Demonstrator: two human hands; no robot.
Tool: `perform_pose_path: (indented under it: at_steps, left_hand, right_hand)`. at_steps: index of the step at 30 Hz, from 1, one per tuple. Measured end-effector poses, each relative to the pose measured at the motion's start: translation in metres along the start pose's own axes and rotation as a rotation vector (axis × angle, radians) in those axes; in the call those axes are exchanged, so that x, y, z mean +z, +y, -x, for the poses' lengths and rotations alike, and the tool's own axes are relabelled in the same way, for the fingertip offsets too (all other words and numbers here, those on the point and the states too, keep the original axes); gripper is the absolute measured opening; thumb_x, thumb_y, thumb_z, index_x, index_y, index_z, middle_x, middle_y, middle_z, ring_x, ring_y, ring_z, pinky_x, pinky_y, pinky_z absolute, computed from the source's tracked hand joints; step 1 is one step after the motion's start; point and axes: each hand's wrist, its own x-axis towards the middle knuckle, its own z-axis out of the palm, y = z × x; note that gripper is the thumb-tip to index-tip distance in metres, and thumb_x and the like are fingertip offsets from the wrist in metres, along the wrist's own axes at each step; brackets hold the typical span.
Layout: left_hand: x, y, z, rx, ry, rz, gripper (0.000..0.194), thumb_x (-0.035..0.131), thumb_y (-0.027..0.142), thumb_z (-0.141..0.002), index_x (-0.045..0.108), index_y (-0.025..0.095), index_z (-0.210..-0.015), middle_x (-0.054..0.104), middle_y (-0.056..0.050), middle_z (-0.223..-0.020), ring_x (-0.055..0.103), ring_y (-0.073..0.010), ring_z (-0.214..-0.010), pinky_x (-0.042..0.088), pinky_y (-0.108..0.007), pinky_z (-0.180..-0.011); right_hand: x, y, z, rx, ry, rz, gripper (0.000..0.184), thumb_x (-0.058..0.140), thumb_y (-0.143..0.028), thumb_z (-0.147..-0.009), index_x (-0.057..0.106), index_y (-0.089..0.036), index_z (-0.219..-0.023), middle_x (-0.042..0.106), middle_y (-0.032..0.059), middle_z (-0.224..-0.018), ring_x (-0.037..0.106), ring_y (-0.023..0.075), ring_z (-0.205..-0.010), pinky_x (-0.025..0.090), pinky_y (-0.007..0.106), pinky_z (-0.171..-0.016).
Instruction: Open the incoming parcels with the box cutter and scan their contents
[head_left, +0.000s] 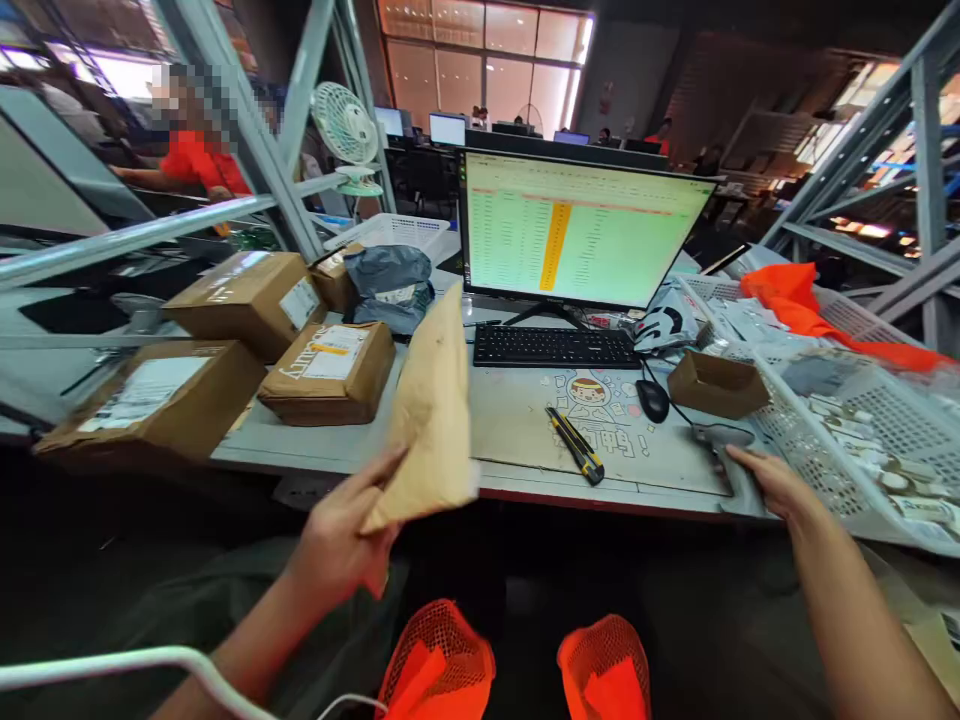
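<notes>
My left hand (341, 535) pinches a tan padded envelope (433, 410) by its lower left edge, holding it tilted above the desk's front edge. At the right end of the desk, my right hand (780, 485) is closed round the handle of a grey handheld barcode scanner (721, 434); the hand partly covers it. A yellow and black utility knife (576, 447) lies on the printed desk mat (517, 425) between my hands. Close to the scanner are a black mouse (652, 400) and a small open cardboard box (716, 385).
Several cardboard boxes (326, 375) and a grey plastic parcel (390, 285) occupy the left side. A monitor (585, 228) with a table of rows stands behind a black keyboard (555, 346). White baskets (814, 450) line the right. Metal frame bars (135, 235) flank the desk; another person (199, 160) sits beyond.
</notes>
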Motion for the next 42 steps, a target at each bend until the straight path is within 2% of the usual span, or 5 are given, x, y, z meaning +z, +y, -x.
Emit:
perform_pose_path:
  at_steps: [8,21,30,38,42]
  left_hand:
    - [0.056,0.005,0.02,0.406,-0.101,-0.201,0.025,0.047,0.0,-0.088,0.057,0.019,-0.075,0.073,-0.01,-0.135,0.058,-0.0268,-0.143,0.055,-0.037,-0.112]
    - [-0.043,-0.101,0.105,-0.127,0.176,-0.354,0.035,0.069,0.031,-0.082,0.08,0.053,-0.107,0.069,0.006,-0.142,0.066,-0.0433,-0.128,0.057,-0.066,-0.1]
    - [-0.039,-0.094,0.078,-0.694,0.345,-0.118,0.037,0.076,0.051,-0.064,0.084,0.044,-0.1,0.067,0.006,-0.144,0.067,-0.0394,-0.126,0.053,-0.053,-0.114]
    - [0.004,-0.103,0.049,-0.326,0.35,0.11,0.024,0.083,0.042,-0.08,0.074,0.022,-0.071,0.055,0.0,-0.159,0.041,-0.0346,-0.155,0.031,-0.056,-0.131]
    - [0.025,-0.114,0.044,-0.407,0.281,0.021,0.041,0.079,0.051,-0.087,0.075,0.019,-0.113,0.036,-0.007,-0.171,0.032,-0.037,-0.159,0.028,-0.062,-0.129]
  right_hand:
    - [0.079,-0.059,0.017,-0.63,0.381,0.691,0.034,0.058,-0.04,-0.103,0.073,-0.011,-0.115,0.072,0.0178,-0.115,0.069,0.031,-0.107,0.055,0.048,-0.099]
    - [0.239,-0.171,-0.056,-0.724,0.304,0.79,0.048,0.049,-0.039,-0.106,0.06,-0.004,-0.137,0.063,0.0257,-0.13,0.049,0.0385,-0.13,0.036,0.057,-0.11]
    - [0.223,-0.151,-0.019,-0.77,0.102,0.771,0.055,0.047,-0.042,-0.104,0.057,-0.011,-0.149,0.059,0.0226,-0.145,0.051,0.0349,-0.133,0.039,0.045,-0.11]
    - [0.209,-0.067,0.094,-0.865,-0.149,0.916,0.038,0.056,-0.039,-0.101,0.067,-0.012,-0.127,0.068,0.0164,-0.115,0.064,0.029,-0.107,0.049,0.035,-0.092]
    - [0.17,-0.044,0.081,-0.806,0.019,0.8,0.04,0.052,-0.036,-0.098,0.066,-0.011,-0.125,0.065,0.0177,-0.113,0.064,0.0306,-0.101,0.052,0.04,-0.091]
